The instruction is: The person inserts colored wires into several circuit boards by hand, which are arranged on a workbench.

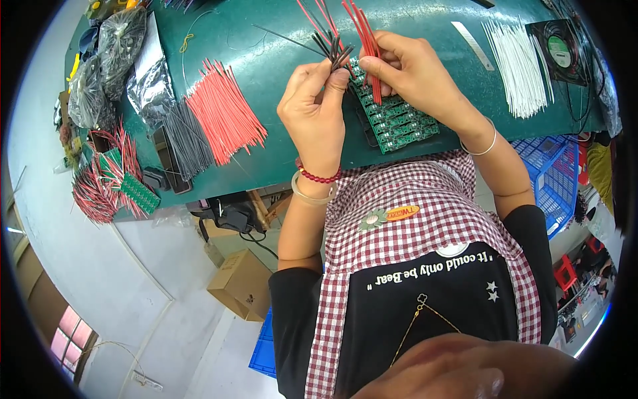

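Note:
My left hand (314, 106) pinches a small bundle of black wires (331, 52) between thumb and fingers, their ends fanning upward. Red wires (318, 16) rise behind that bundle; whether my left hand holds them too I cannot tell. Just to the right, my right hand (415, 73) is closed around a bunch of red wires (362, 30), whose lower ends point down over the boards. Under both hands lies a panel of green circuit boards (399, 123) near the table's front edge. My right fingers partly cover its upper part.
On the green table (279, 153), piles of red wires (226, 113) and black wires (188, 138) lie left, beside wired boards (129, 186) and plastic bags (123, 46). White wires (515, 66), a steel ruler (473, 45) and a black wire spool (559, 52) lie right. A blue crate (555, 189) stands below the edge.

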A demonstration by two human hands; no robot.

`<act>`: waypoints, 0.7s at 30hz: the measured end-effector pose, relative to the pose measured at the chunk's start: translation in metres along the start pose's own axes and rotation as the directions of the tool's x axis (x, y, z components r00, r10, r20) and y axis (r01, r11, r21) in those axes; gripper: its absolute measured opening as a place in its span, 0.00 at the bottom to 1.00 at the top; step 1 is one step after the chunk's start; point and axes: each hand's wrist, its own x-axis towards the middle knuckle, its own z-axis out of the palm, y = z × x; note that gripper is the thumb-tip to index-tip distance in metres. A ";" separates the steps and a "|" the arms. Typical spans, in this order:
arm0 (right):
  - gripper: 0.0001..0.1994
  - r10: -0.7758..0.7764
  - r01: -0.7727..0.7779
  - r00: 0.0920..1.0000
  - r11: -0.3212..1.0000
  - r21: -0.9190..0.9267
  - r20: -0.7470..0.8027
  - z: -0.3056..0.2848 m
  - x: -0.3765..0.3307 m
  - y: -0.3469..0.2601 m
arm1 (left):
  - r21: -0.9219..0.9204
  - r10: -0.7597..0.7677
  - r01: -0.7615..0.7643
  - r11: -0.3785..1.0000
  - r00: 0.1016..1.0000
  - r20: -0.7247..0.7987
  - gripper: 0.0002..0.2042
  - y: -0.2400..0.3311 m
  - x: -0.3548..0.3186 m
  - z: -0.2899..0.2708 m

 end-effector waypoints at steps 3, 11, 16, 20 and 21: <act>0.07 0.049 -0.049 0.998 0.999 0.002 0.040 0.001 0.000 0.002 | 0.076 0.043 -0.042 0.996 0.999 -0.007 0.06 -0.001 -0.001 0.001; 0.11 0.001 0.000 1.000 0.999 -0.039 0.017 0.001 0.003 0.000 | 0.090 0.140 -0.136 0.987 0.989 -0.047 0.09 -0.006 0.000 0.000; 0.11 -0.009 0.011 0.999 0.998 -0.061 0.041 0.000 0.002 -0.003 | 0.116 0.136 -0.131 0.985 0.990 -0.039 0.09 -0.005 -0.001 0.000; 0.07 -0.026 0.027 0.999 0.998 -0.054 0.023 0.002 0.000 -0.002 | 0.155 0.173 -0.166 0.974 0.984 -0.035 0.10 -0.005 -0.001 0.000; 0.07 -0.026 0.027 0.999 0.998 -0.054 0.024 0.002 0.000 -0.002 | 0.156 0.173 -0.166 0.974 0.984 -0.036 0.10 -0.005 -0.001 0.000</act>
